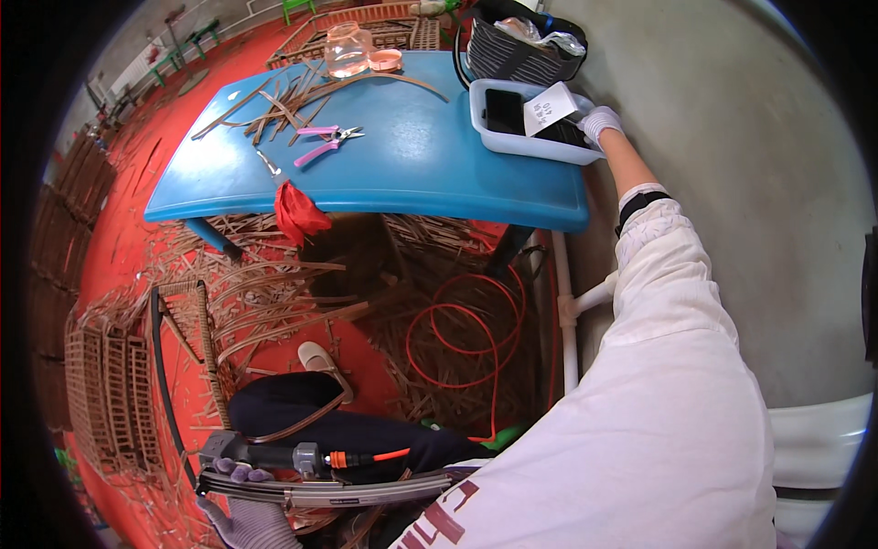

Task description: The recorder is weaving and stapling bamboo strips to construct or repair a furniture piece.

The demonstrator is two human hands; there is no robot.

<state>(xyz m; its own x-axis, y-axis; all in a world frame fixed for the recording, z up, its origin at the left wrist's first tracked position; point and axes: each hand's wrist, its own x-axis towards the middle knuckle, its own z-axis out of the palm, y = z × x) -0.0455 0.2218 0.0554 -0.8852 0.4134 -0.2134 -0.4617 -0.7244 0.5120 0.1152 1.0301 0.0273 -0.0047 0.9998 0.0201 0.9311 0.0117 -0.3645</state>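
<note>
At the lower left, my left hand point(251, 522), in a grey-purple glove, is closed round a pneumatic staple gun point(315, 491) with a long metal magazine. An orange air hose fitting joins the gun's grey body. My right arm stretches to the table's far right corner. There my gloved right hand point(601, 123) is at the right end of a white plastic tray point(530, 146), its fingers curled over the rim. What they grip is hidden. In the tray lie a black phone-like object point(505, 111), a white paper card point(551, 107) with writing, and dark items beside my fingers.
The blue table point(412, 137) carries pink-handled pruning shears point(325, 145), rattan strips point(283, 105), a clear jar point(346, 53) and a striped basket point(521, 50). A red cloth point(299, 212) hangs off its front edge. Below are a coiled red hose point(457, 311), scattered strips and a woven frame point(206, 348).
</note>
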